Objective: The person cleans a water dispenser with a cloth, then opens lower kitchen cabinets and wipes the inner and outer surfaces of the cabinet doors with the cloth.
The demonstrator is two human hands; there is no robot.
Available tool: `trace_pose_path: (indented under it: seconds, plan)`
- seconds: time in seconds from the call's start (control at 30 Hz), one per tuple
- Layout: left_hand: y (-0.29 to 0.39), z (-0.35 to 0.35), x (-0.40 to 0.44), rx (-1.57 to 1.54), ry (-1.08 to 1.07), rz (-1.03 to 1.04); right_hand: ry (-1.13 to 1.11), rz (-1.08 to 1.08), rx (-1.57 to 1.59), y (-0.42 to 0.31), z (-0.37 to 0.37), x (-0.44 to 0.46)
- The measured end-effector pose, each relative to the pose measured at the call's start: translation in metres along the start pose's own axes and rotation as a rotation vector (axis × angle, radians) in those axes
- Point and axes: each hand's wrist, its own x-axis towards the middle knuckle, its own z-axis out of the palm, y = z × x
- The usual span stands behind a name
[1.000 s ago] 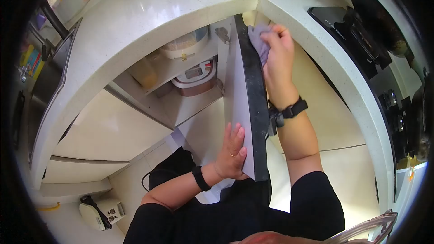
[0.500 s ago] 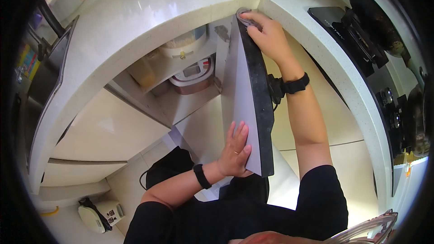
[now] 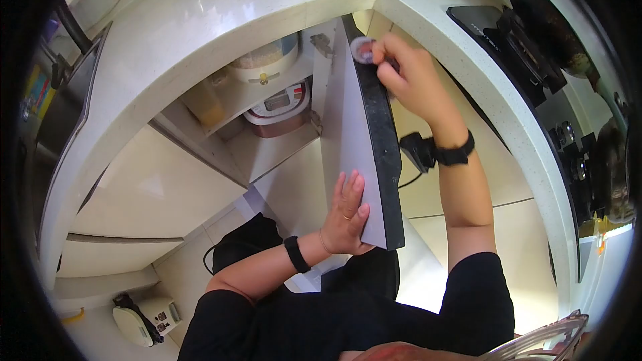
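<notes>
An open cabinet door (image 3: 349, 127) stands edge-up before me, with a dark, smudged top edge (image 3: 384, 154). My left hand (image 3: 346, 220) lies against its pale inner face near the close end, fingers stretched out. At the far end, my right hand (image 3: 409, 70) is closed on a small greyish cloth (image 3: 362, 49), which touches the dark edge; its shape is partly blurred. Behind the door, the open cabinet holds a rice cooker (image 3: 277, 110) on the lower level. On the shelf above it sits a clear container with a white base (image 3: 265, 70).
A curved white countertop (image 3: 221, 20) rims the cabinets. The sink (image 3: 63, 127) is at left. To the right, a black wok (image 3: 545, 20) stands by the gas stove (image 3: 545, 113). A white appliance (image 3: 137, 321) rests low at left.
My right hand has come back slightly from the door's far corner along the edge, bringing the cloth with it. My left hand stays on the door. The whole view has shifted slightly.
</notes>
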Motion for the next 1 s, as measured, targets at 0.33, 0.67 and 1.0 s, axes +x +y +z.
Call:
trace_pose_path:
  seconds: [0.33,0.67,1.0]
  plan:
    - [0.001,0.008,-0.003,-0.003,0.038,-0.018,-0.182,-0.038,0.157,-0.085,-0.040,-0.088]
    - [-0.002,0.015,0.000,-0.033,0.044,-0.015,-0.020,-0.118,-0.136,0.022,0.002,0.053]
    - [-0.002,0.008,-0.004,-0.075,0.027,-0.053,-0.159,-0.036,-0.132,0.033,0.018,0.049]
